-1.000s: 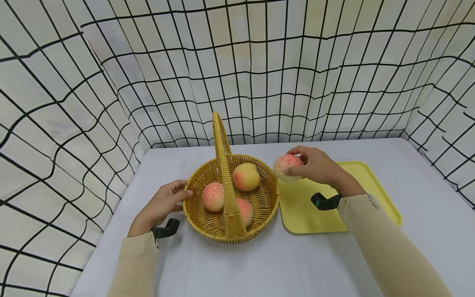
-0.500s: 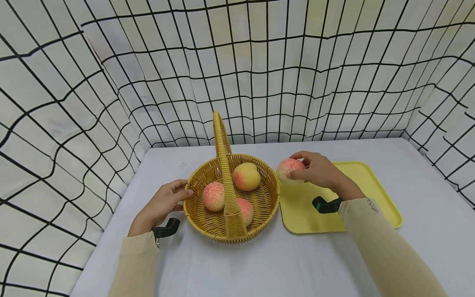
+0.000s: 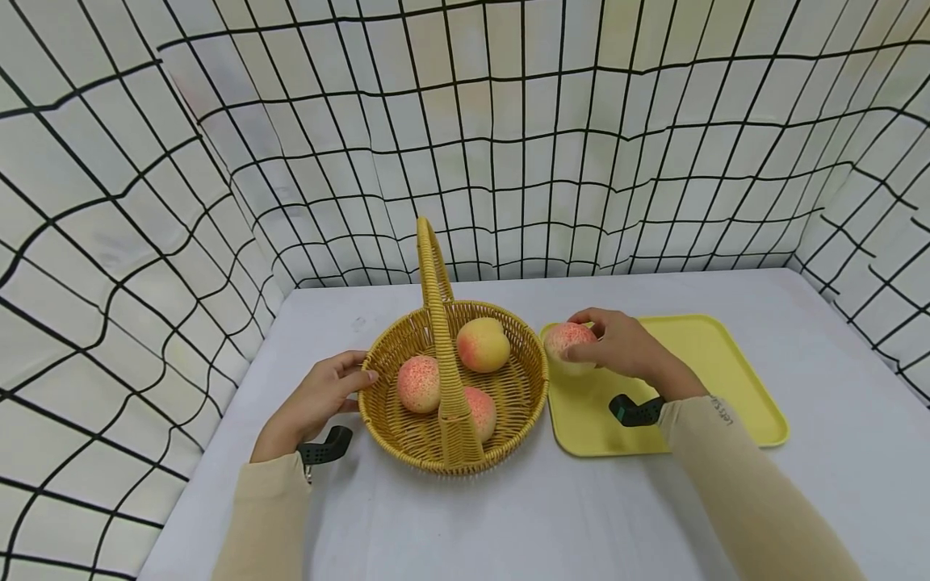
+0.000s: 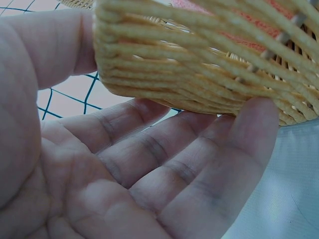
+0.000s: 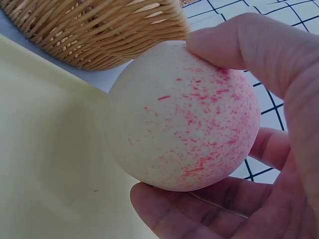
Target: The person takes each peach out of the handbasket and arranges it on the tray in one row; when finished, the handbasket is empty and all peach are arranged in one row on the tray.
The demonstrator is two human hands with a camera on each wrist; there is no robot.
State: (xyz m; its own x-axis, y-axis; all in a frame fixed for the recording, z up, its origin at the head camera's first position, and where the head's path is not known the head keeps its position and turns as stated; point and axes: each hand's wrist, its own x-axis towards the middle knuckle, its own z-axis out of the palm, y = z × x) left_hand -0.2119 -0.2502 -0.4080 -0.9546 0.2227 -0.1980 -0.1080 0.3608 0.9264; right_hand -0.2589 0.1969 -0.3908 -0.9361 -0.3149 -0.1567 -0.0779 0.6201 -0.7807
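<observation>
A: Left hand first?
B: Left hand [image 3: 314,401] grips the wicker basket [image 3: 385,420], thumb at the rim, fingers against the weave lower down.
A: And the right?
B: Right hand [image 3: 628,347] pinches a pink-speckled peach [image 3: 565,342] between thumb and fingers. Fruit sits at its left, over the near-basket end of the yellow tray [image 3: 726,363]. Tray spreads beneath that hand and out to its right. Contact between fruit and tray: can't tell.
A: Basket contents?
B: Three, all rightward of the left hand. Nearest it, a red-speckled peach [image 3: 417,385]; farther off, a yellow peach [image 3: 483,345] with a red blush; also a third peach [image 3: 484,415], partly behind the arched handle [image 3: 446,355].
A: Setting?
B: White-covered desk [image 3: 552,516] under both hands; basket between them.
</observation>
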